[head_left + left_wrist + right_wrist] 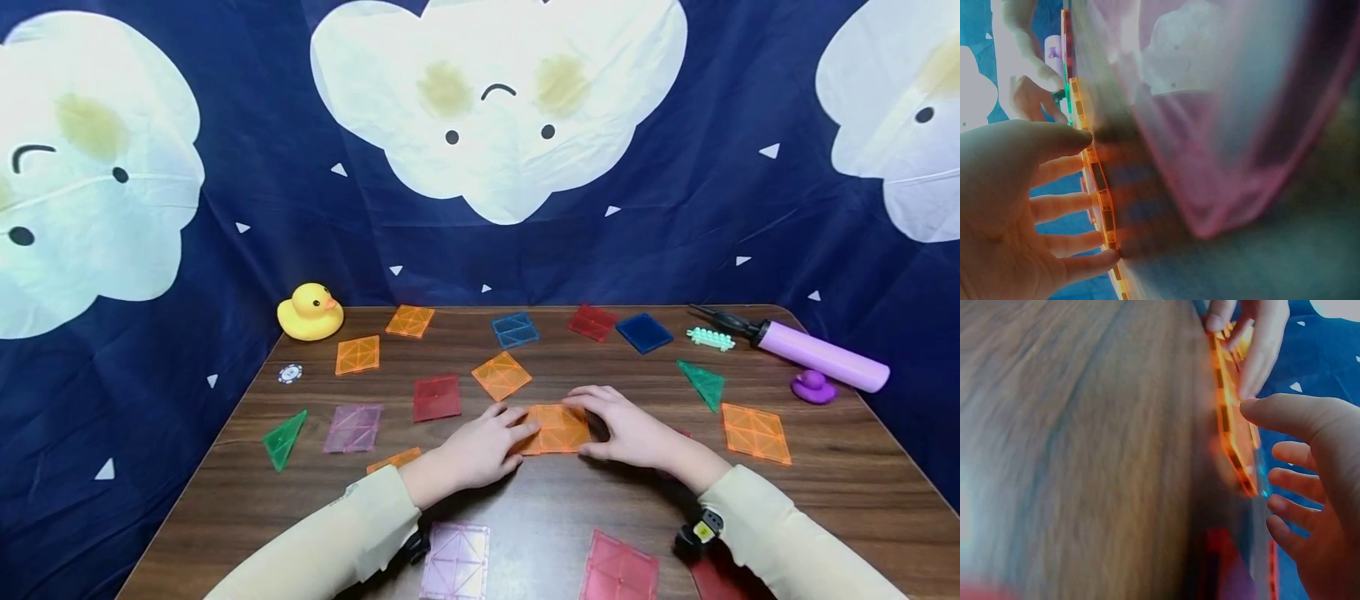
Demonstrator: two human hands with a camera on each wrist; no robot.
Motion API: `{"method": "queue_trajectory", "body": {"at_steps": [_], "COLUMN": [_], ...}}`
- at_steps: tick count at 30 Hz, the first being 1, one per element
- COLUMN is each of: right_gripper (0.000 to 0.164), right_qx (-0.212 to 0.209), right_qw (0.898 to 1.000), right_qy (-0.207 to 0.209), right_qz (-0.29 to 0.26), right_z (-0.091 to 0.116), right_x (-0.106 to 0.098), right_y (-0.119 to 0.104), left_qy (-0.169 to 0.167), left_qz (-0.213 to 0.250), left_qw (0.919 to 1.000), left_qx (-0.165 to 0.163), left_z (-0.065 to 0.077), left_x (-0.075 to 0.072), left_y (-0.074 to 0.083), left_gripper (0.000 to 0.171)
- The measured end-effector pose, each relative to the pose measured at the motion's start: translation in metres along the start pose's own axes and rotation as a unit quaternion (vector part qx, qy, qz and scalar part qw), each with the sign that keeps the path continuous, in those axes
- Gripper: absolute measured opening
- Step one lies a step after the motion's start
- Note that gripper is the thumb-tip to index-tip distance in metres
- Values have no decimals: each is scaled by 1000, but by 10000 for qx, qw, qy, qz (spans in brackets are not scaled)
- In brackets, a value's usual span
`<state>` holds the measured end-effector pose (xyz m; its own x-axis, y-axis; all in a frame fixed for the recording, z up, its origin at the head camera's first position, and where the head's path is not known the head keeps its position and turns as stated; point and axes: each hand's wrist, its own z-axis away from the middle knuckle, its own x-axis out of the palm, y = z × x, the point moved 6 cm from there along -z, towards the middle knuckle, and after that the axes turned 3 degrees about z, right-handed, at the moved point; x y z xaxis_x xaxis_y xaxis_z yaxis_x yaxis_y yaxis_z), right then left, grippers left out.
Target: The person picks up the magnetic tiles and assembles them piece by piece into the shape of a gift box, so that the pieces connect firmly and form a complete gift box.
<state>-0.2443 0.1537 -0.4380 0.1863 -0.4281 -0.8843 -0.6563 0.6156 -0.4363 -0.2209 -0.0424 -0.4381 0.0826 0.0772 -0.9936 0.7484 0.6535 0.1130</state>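
Two flat orange magnetic tiles lie side by side on the table between my hands: a left orange tile (531, 444) and a right orange tile (564, 429). My left hand (480, 446) rests on the left one, fingers spread and fairly straight over it, thumb at its near side. In the left wrist view its fingertips (1110, 255) meet the orange edge. From the other side, my right hand (626, 429) reaches the right tile, index finger by the far edge and thumb by the near edge. The right wrist view shows that thumb at the tile and the other fingers loosely bent.
Beyond the hands lie another orange tile (502, 376) and a red tile (437, 397). Near the front are a clear purple tile (455, 562) and a pink-red tile (619, 568). A yellow duck (309, 312) stands back left; a purple pump (821, 354) lies back right.
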Motion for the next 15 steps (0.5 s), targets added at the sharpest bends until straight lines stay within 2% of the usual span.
{"method": "queue_trajectory", "body": {"at_steps": [10,15], "right_gripper": [58,59], "right_qx": [438,554], "right_qw": [9980,9961], "right_qy": [427,578], "right_qz": [152,360], "right_z": [53,78], "right_x": [-31,-36], "right_y": [17,25], "left_qy": [-73,-204], "left_qz": [-151,-172], "left_qw": [9993,9992], "left_qx": [321,311], "left_z": [2,2], "left_x": [-3,-3], "left_y": [3,2], "left_gripper": [49,52]}}
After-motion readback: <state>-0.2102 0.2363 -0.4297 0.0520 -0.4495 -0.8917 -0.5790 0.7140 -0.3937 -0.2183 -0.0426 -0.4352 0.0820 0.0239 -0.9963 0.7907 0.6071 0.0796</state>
